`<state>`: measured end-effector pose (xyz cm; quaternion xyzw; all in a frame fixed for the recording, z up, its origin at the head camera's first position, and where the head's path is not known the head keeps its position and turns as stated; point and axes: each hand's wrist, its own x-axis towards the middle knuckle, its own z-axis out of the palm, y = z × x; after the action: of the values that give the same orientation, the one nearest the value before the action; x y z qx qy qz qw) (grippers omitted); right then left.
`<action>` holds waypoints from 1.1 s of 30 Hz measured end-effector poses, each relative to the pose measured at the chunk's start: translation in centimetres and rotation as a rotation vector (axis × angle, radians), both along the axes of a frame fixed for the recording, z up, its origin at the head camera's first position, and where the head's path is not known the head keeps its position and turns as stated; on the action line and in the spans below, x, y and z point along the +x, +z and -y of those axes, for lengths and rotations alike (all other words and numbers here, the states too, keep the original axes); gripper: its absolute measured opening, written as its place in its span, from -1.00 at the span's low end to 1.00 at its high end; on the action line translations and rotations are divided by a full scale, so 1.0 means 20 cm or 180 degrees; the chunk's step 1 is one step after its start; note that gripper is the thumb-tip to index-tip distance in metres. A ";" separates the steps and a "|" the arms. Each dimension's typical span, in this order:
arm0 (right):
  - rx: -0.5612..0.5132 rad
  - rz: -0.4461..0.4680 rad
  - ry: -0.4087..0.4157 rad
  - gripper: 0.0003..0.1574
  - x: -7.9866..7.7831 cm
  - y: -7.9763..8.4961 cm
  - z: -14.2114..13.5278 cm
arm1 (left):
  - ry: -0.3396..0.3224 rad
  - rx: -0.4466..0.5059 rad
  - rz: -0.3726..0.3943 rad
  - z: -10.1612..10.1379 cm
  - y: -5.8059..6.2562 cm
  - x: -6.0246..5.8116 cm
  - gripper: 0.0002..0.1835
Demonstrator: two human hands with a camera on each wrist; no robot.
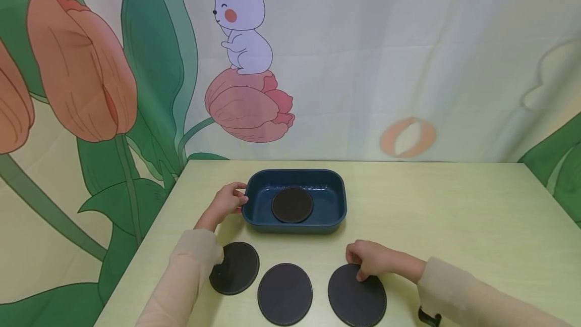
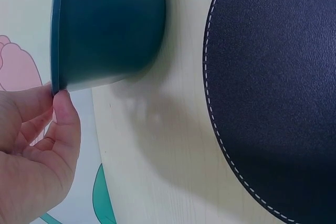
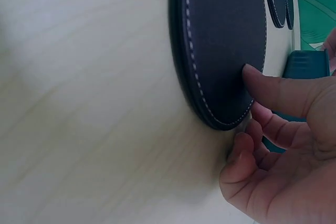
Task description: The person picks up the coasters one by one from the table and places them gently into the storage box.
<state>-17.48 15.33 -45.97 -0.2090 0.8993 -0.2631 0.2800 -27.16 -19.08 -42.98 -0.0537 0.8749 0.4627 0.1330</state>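
Observation:
A dark blue rectangular dish [image 1: 295, 228] stands on the table with one round black coaster [image 1: 292, 205] inside. My left hand [image 1: 225, 201] pinches the dish's left rim between thumb and fingers, as the left wrist view also shows. At the front right, my right hand [image 1: 374, 258] grips the far edge of a black stitched coaster [image 1: 357, 299]. In the right wrist view the thumb lies on top of this coaster [image 3: 226, 40], with the fingers at its edge and partly hidden.
Two more black coasters lie in front of the dish: one in the middle [image 1: 285, 294], and one on the left [image 1: 238, 269], partly covered by my left sleeve [image 1: 181, 276]. Behind the pale table [image 1: 454, 206] hangs a printed curtain [image 1: 354, 64] with tulips and a rabbit.

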 end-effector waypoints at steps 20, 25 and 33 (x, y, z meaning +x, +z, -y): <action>-0.0400 0.0766 0.0116 -0.73 -0.04 0.13 -0.02 | 0.0014 -0.0008 -0.0013 0.00 0.00 0.00 -0.55; -0.0425 0.1071 0.0172 -0.66 -0.06 0.18 -0.03 | -0.0003 0.0011 -0.0025 0.00 0.00 0.01 -0.55; -0.1069 0.1411 0.0314 -0.76 -0.12 0.23 -0.04 | 0.0017 0.0017 -0.0016 0.00 0.00 0.00 -0.55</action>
<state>-19.91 16.05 -41.30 -0.2334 0.7486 -0.4338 0.4438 -27.07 -19.14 -42.94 -0.0546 0.8738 0.4654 0.1297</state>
